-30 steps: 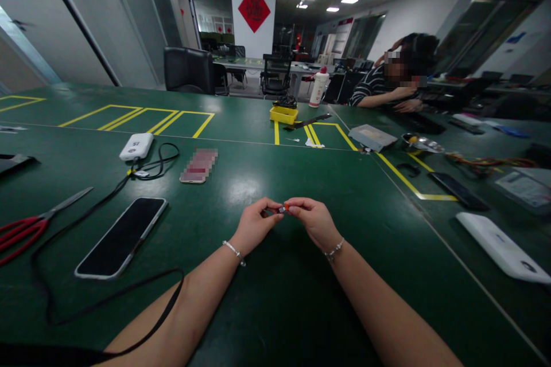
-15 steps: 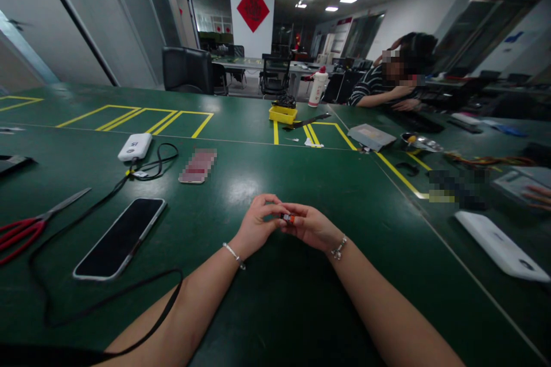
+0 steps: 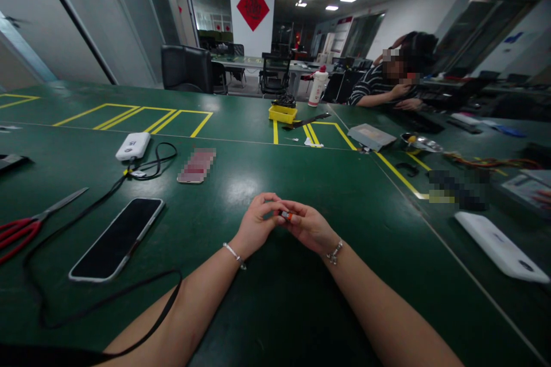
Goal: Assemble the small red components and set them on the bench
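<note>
A small orange, grey and black object (image 3: 286, 215) is pinched between the fingertips of both hands over the green table (image 3: 241, 321). My left hand (image 3: 259, 221) has its thumb and fingers closed at the object's left end. From the right, my right hand (image 3: 310, 226) grips the orange end, its thumb on the near side. The fingertips of the two hands touch or overlap. What the object is, I cannot make out. Nearest to my left hand lie a pink and red blurred item (image 3: 197, 166) and a black-screened phone (image 3: 117, 239).
At the left are red-handled scissors (image 3: 26, 230), a white power bank (image 3: 133, 146) and a black cable (image 3: 81, 215). A yellow box (image 3: 283, 113) stands farther back. A white device (image 3: 499, 245) lies right, and a person (image 3: 387, 83) sits at the far right.
The small object has turned slightly between my fingertips, and my right hand has shifted slightly left. The seated person's hand has risen nearer the head.
</note>
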A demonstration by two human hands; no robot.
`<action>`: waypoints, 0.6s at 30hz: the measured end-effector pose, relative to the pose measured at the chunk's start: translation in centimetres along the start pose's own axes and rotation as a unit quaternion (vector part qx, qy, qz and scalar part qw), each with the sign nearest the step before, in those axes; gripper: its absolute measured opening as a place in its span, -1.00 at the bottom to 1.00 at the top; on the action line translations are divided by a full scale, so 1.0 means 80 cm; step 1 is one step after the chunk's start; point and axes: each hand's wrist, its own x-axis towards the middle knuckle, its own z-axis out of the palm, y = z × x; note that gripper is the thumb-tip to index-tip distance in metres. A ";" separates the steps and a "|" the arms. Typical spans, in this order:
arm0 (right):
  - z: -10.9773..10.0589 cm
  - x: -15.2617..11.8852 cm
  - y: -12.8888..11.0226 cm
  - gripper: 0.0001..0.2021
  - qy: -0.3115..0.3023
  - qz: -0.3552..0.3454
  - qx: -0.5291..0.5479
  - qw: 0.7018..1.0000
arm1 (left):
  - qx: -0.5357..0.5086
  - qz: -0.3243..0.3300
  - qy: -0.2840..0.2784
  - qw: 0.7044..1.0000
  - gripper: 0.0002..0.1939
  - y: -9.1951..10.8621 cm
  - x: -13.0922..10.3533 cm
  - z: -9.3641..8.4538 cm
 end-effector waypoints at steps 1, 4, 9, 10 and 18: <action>0.000 0.000 0.000 -0.66 0.000 0.000 0.001 1.000 | -0.003 -0.003 0.001 1.000 -0.79 -0.001 0.000 0.000; -0.001 -0.001 0.001 -0.64 -0.006 0.004 0.013 1.000 | -0.010 -0.009 -0.005 1.000 -0.80 -0.004 0.000 0.001; -0.002 0.002 0.002 -0.66 -0.008 0.002 0.031 0.999 | -0.021 -0.006 -0.008 1.000 -0.82 -0.003 -0.001 0.003; -0.001 0.003 0.002 -0.66 -0.008 -0.001 0.033 0.999 | -0.027 -0.003 -0.008 1.000 -0.83 -0.003 -0.001 0.004; -0.002 0.002 0.002 -0.67 -0.028 -0.005 0.045 0.999 | -0.040 0.002 0.012 0.999 -0.81 -0.004 -0.001 0.006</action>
